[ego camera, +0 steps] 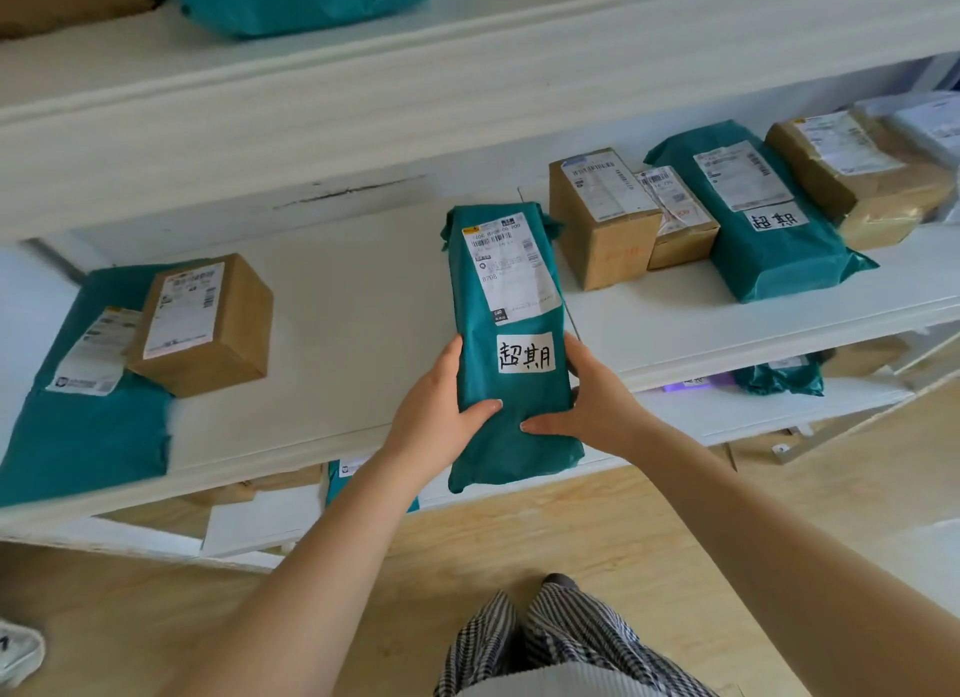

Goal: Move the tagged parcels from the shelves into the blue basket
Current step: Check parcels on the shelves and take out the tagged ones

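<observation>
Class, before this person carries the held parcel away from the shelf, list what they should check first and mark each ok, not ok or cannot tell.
1. Handwritten white tag on the long teal plastic parcel: ok.
2. Left hand grip on its side: ok.
3. Right hand grip on the other side: ok.
4. Parcel apart from the brown cardboard box: ok.
5. Blue basket in reach: cannot tell, out of view.

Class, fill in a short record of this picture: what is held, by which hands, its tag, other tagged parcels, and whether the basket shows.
held: teal parcel
grip: left hand and right hand, one on each side of its lower end
tag: white handwritten label
position: lower end past the shelf edge
other tagged: teal bag, on shelf at right
basket: not in view
</observation>
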